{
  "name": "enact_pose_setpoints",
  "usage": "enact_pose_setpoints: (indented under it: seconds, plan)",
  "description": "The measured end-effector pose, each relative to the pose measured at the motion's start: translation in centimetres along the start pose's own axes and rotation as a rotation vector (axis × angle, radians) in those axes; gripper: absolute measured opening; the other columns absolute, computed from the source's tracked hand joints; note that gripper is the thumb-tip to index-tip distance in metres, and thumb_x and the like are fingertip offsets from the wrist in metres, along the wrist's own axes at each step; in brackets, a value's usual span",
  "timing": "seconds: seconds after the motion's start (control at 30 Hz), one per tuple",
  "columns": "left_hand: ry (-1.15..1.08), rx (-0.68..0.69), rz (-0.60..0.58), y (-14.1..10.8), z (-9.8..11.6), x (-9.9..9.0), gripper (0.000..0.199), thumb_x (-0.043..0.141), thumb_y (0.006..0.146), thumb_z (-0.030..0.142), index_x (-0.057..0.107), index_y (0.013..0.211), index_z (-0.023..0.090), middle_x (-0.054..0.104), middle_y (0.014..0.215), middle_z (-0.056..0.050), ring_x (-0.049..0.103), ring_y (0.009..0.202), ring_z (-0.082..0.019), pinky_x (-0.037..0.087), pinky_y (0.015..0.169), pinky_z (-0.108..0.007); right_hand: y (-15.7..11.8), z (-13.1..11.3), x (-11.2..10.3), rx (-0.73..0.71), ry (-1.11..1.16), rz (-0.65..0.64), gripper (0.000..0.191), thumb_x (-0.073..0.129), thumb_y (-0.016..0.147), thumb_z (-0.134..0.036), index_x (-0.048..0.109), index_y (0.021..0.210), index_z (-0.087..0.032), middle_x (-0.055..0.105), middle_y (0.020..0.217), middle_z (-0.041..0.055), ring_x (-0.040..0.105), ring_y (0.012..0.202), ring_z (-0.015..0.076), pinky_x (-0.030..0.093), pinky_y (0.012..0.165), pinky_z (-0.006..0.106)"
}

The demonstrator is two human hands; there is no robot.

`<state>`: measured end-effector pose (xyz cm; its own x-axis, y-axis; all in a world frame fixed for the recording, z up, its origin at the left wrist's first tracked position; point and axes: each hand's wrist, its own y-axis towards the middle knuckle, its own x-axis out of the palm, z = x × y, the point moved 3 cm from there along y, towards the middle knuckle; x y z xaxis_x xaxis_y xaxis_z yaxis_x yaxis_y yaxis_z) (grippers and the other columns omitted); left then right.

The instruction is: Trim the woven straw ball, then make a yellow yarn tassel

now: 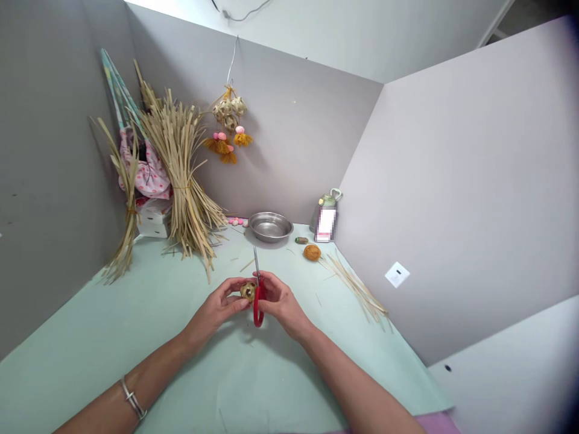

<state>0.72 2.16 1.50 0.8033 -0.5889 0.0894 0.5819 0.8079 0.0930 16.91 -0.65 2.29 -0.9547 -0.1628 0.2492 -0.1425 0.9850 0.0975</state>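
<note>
Near the middle of the table, my left hand (232, 301) has its thumb and fingers closed round a small woven straw ball (248, 292) with gaps in its weave. Just to the right, my right hand (277, 296) grips a pair of scissors (259, 301) by the red handles. The narrow metal blades point up and away from me and look closed together. The scissors are right beside the ball; I cannot tell whether they touch it. Part of the ball is hidden behind the fingers and the red handles.
A metal bowl (270, 228) stands ahead, with pink and white beads (237, 222) to its left. Bundled straw strips (181, 175) lean at back left. Orange yarn (312, 252), a thread spool (301, 240), a bottle (324, 220) and loose strips (357, 286) lie right. Tasselled balls (230, 114) hang behind.
</note>
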Motion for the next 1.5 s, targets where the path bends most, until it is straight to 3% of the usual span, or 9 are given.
enact_pose_setpoints:
  seconds: [0.23,0.53,1.13,1.5]
  plan:
    - [0.025,0.009,0.000,0.0,0.1,0.0,0.043,0.065,0.087,0.038,0.054,0.126,0.023,0.059,0.135,-0.011,0.066,0.105,-0.026,0.050,0.094,-0.040,-0.1,-0.1,0.2,-0.013,-0.007,0.014,0.055,0.080,0.068,-0.021,0.057,0.117,-0.024,0.067,0.113,0.0052,0.065,0.098,0.0215,0.051,0.085,0.034]
    - [0.026,0.019,0.037,0.1,-0.2,-0.2,0.039,0.067,0.086,0.037,0.055,0.120,0.022,0.061,0.130,-0.010,0.063,0.108,-0.026,0.049,0.096,-0.042,0.0,0.0,-0.1,-0.025,-0.032,0.039,0.059,0.080,0.067,-0.020,0.054,0.120,-0.023,0.065,0.125,0.0089,0.061,0.114,0.0260,0.051,0.091,0.038]
    - [0.100,0.005,0.040,0.0,-0.2,-0.2,0.035,0.067,0.085,0.040,0.057,0.112,0.022,0.065,0.122,-0.010,0.064,0.107,-0.027,0.050,0.095,-0.044,0.2,-0.1,-0.6,-0.003,-0.080,0.061,0.047,0.077,0.075,-0.030,0.056,0.116,-0.023,0.070,0.108,0.0077,0.066,0.095,0.0228,0.053,0.084,0.038]
    - [0.047,-0.016,0.024,0.1,-0.8,-0.1,0.042,0.062,0.089,0.043,0.053,0.124,0.022,0.062,0.127,-0.011,0.063,0.112,-0.027,0.047,0.102,-0.044,0.4,0.3,-1.0,0.011,-0.081,0.146,0.053,0.082,0.067,-0.028,0.059,0.114,-0.022,0.070,0.106,0.0071,0.067,0.093,0.0222,0.053,0.083,0.036]
